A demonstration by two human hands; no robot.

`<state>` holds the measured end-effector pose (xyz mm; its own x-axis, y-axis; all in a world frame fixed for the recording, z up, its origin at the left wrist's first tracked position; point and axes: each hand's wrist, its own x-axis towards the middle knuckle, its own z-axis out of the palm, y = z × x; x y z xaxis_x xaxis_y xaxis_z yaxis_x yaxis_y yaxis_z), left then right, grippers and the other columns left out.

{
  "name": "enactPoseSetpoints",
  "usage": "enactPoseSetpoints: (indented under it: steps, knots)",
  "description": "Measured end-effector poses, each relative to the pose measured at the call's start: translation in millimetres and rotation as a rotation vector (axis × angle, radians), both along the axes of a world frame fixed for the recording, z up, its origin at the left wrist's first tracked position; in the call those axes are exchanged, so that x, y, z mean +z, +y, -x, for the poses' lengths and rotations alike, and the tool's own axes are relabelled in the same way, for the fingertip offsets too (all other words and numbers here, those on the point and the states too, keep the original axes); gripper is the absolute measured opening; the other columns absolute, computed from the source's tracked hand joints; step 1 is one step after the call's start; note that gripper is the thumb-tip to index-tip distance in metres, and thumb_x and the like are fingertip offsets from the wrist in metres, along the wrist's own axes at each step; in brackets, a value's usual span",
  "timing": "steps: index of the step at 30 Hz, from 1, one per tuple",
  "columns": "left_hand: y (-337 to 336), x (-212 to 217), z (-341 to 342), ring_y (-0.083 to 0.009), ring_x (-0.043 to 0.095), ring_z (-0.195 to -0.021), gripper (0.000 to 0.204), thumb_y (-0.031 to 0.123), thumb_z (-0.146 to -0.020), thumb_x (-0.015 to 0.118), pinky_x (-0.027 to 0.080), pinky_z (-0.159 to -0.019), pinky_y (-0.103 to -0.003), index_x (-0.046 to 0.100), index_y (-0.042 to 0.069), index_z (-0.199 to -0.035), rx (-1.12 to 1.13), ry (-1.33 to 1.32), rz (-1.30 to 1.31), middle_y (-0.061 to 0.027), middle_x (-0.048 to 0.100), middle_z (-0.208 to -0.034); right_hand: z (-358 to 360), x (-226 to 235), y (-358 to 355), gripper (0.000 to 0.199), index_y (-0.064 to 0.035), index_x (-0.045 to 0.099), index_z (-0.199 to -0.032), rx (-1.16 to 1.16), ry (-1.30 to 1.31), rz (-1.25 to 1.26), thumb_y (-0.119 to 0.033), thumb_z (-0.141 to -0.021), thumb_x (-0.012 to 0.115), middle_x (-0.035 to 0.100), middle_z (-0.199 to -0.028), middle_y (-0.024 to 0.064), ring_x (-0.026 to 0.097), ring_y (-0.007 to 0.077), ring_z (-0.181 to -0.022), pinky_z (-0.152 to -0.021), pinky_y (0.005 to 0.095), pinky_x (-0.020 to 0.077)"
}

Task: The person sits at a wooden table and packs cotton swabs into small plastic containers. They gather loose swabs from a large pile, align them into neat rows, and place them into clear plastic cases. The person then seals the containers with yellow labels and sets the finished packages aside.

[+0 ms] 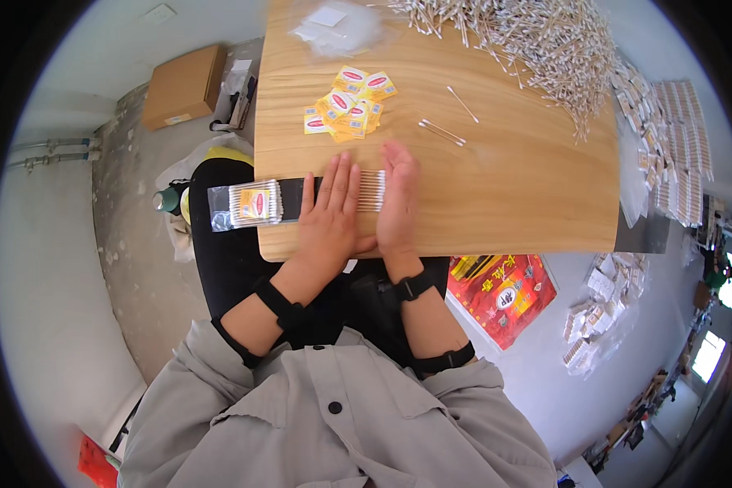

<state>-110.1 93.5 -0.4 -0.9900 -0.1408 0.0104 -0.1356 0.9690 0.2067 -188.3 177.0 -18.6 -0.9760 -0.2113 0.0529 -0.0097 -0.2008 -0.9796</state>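
A row of cotton swabs (372, 192) lies side by side on the wooden table (512, 195), between my two hands. My left hand (330, 213) rests flat with its fingers stretched out, over a dark strip (292, 199) and the left part of the row. My right hand (399, 203) stands on its edge along the row's right side, fingers extended. Left of my left hand, a clear bag (220, 213) holds a pack of swabs (256, 203) with a yellow-and-white card on it, reaching past the table's left edge. My left palm hides part of the strip and swabs.
Yellow printed cards (350, 104) lie piled beyond my hands, with clear plastic bags (337, 31) behind them. Loose swabs (443, 132) lie to their right. A large heap of swabs (545, 45) covers the far right corner. Packed swabs (677, 150) hang beyond the right edge.
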Motion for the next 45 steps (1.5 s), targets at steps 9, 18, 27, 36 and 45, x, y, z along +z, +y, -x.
enactPoseSetpoints:
  steps: [9,18,27,36,45]
  knots:
    - [-21,2,-21,-0.035,0.023,-0.146,0.092,0.041,-0.079,0.065,0.021,-0.117,-0.044,0.026,-0.008,-0.147,0.021,0.084,-0.105,-0.0235,0.023,-0.156,-18,1,-29,0.041,0.0026,0.05,-0.128,0.038,0.049,-0.08,-0.026,-0.105,0.031,0.051,-0.127,0.0152,0.048,0.0254,-0.121,-0.106,0.0364,0.0339]
    - [-20,2,-24,-0.0318,0.018,-0.148,0.107,0.059,-0.072,0.068,0.015,-0.12,-0.043,0.027,-0.006,-0.147,0.071,0.072,-0.093,-0.0225,0.022,-0.157,-5,-7,-25,0.039,0.0023,0.049,-0.128,0.172,-0.012,0.034,-0.025,-0.105,0.033,0.052,-0.126,0.0139,0.048,0.024,-0.123,-0.105,0.0351,0.0379]
    - [-32,5,-39,-0.0289,0.011,-0.149,0.11,0.071,-0.075,0.058,0.005,-0.12,-0.047,0.026,-0.003,-0.149,0.137,-0.022,-0.005,-0.0185,0.017,-0.159,-10,12,-19,0.035,0.0033,0.049,-0.126,-0.04,0.328,-0.691,-0.005,-0.093,0.05,0.053,-0.116,0.0207,0.048,0.0328,-0.114,-0.097,0.0433,0.0399]
    - [-31,6,-39,-0.0276,0.011,-0.15,0.106,0.068,-0.076,0.058,0.005,-0.12,-0.048,0.026,0.0,-0.15,0.154,-0.081,0.047,-0.017,0.017,-0.16,-3,-5,-50,0.046,0.0012,0.048,-0.129,-0.084,0.884,-1.077,-0.003,-0.084,0.055,0.048,-0.121,0.0188,0.042,0.0369,-0.121,-0.105,0.0522,0.0306]
    - [-31,3,-38,-0.0273,0.011,-0.15,0.104,0.066,-0.076,0.058,0.005,-0.12,-0.048,0.027,0.001,-0.15,0.157,-0.099,0.059,-0.0169,0.016,-0.16,-6,-5,-51,0.044,0.0003,0.049,-0.129,-0.026,0.82,-1.078,-0.002,-0.085,0.051,0.047,-0.124,0.0171,0.041,0.0343,-0.124,-0.109,0.052,0.0267]
